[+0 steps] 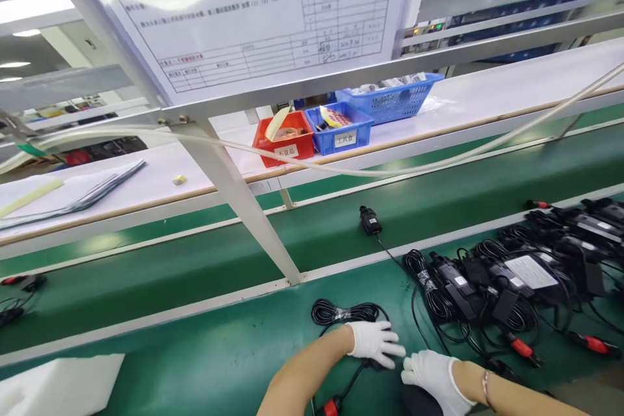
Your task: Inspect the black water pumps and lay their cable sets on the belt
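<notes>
My left hand (pixel 375 341), in a white glove, lies with its fingers spread just below a tied coil of black cable (pixel 341 314) on the green bench. Under its fingertips a small dark part shows, mostly hidden. From there a cable runs down to a red and black connector (pixel 332 407) at the bottom edge. Close by on the right is my right hand (pixel 431 377), also gloved, its fingers together and bent over the edge of a dark rounded thing (pixel 418 401). Most of that thing is covered or out of frame, so its kind cannot be told.
Many black adapters with coiled cables (pixel 458 283) are heaped on the right. A single black adapter (pixel 370 220) lies on the green belt beyond. White foam (pixel 63 383) sits at lower left. A metal post (pixel 244 201), red bin (pixel 284 138) and blue bins (pixel 342 129) stand ahead.
</notes>
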Demonstrator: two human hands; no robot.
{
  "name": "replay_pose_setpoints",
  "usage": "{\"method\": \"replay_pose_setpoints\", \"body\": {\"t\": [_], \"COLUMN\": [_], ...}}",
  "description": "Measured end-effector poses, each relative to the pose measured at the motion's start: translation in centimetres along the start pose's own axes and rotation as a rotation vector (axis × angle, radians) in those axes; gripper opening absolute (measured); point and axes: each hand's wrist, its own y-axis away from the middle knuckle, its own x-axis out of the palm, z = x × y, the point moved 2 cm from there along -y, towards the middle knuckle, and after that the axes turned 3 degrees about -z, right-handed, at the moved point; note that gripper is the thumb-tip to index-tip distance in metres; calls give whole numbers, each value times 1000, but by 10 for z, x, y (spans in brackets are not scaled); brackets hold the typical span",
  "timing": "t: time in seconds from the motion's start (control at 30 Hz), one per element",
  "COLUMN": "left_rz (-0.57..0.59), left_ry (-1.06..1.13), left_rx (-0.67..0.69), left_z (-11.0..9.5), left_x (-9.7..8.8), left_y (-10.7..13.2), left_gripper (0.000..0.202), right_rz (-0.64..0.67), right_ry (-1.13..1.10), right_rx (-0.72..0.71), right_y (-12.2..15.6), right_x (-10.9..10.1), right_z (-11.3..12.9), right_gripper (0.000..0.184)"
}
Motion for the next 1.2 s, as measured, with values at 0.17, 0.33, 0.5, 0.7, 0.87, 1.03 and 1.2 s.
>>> {"method": "replay_pose_setpoints", "body": {"t": [0.17,0.33,0.5,0.7,0.87,1.03,1.2], "left_rz": [119,37,-266,-634,-1131,-1814,-2426], "left_ry": [119,199,211,450,834,1179,1487], "left_rx": [-155,-709,-1463,-2003,-2055,-1908,-1663], "left_z": [6,29,17,-38,-79,-116,-159], "left_x": [-18,-65,-136,-163,-160,-171,-175], "left_y": [-20,4,75,152,201,218,211], "left_gripper": [24,38,40,35,44,49,46], "right_rz": [52,-40,-235,-42,-20,-120,-218], "right_ry": [-706,-1548,-1720,-1725,-1751,-1755,-1704], "right_rx": [85,156,15,-115,-108,-65,40], "right_y": [57,101,120,110,103,101,104], "right_x": [-78,-140,-195,-243,-250,-241,-237], "right_z": [1,-16,-49,-62,-76,-98,-116], "right_gripper": [63,57,84,83,91,82,68]}}
